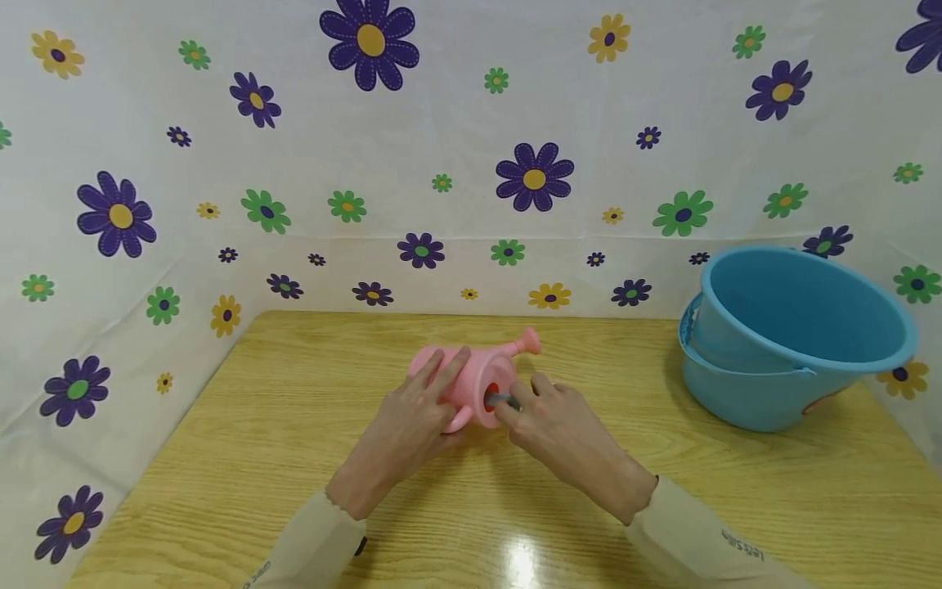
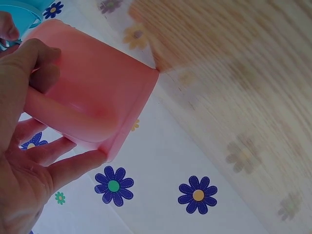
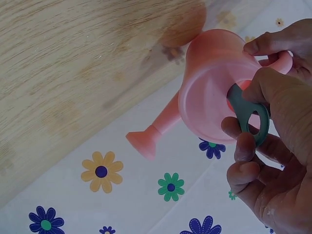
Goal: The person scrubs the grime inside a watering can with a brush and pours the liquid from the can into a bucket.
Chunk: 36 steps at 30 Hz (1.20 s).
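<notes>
A pink watering can is tipped over above the wooden table, its spout pointing right and its wide opening turned toward my right hand. My left hand holds the can by its body and curved handle, fingers spread over the side. With thumb and fingers, my right hand pinches a flat dark green handle with an oval hole. The handle's far end reaches into the can's opening, so what it belongs to is hidden. Something red shows inside the can beside it.
A large blue bucket with a blue carrying handle stands at the right of the wooden table. White cloth with printed flowers hangs behind the table and along both sides.
</notes>
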Tool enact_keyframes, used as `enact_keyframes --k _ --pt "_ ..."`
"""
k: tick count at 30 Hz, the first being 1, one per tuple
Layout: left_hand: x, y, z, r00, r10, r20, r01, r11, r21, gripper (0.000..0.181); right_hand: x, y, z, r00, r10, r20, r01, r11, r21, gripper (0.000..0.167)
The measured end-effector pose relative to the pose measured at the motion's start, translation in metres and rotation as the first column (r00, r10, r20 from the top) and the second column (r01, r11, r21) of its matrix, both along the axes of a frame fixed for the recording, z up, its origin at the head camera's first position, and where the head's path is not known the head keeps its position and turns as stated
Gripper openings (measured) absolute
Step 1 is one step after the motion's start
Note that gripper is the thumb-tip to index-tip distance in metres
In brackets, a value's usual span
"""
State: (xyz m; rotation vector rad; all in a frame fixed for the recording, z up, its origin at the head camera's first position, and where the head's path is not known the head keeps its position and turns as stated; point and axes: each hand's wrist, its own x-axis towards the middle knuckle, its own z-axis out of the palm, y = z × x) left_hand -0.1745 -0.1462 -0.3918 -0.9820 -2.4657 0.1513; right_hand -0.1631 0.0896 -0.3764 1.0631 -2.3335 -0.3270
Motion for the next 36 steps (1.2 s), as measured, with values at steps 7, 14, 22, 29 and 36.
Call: enact_keyframes --k 7,14,22,29,36 --pt "0.000 -0.001 0.000 1.000 -0.011 -0.014 0.011 1.000 0.008 0.029 -0.001 -0.001 0.001 1.000 0.004 -0.014 -0.004 1.000 0.009 0.031" --pt "0.000 0.000 0.000 1.000 -0.012 -0.017 0.012 1.000 -0.002 0.032 -0.006 -0.003 0.001 0.999 0.041 0.013 -0.041 0.998 -0.039 0.029" --pt "0.001 0.001 0.001 1.000 0.001 -0.024 -0.001 1.000 -0.021 0.040 -0.010 -0.009 -0.001 0.996 0.064 0.060 -0.057 0.992 -0.111 0.020" --pt "0.002 0.000 0.003 1.000 0.006 -0.013 -0.006 1.000 -0.015 0.039 -0.011 -0.011 0.004 0.983 0.093 0.157 -0.066 0.983 -0.170 0.020" --pt "0.002 -0.002 0.003 0.999 0.016 0.030 -0.016 1.000 -0.002 0.038 -0.006 -0.007 0.017 0.965 0.099 0.244 -0.047 0.976 -0.211 0.013"
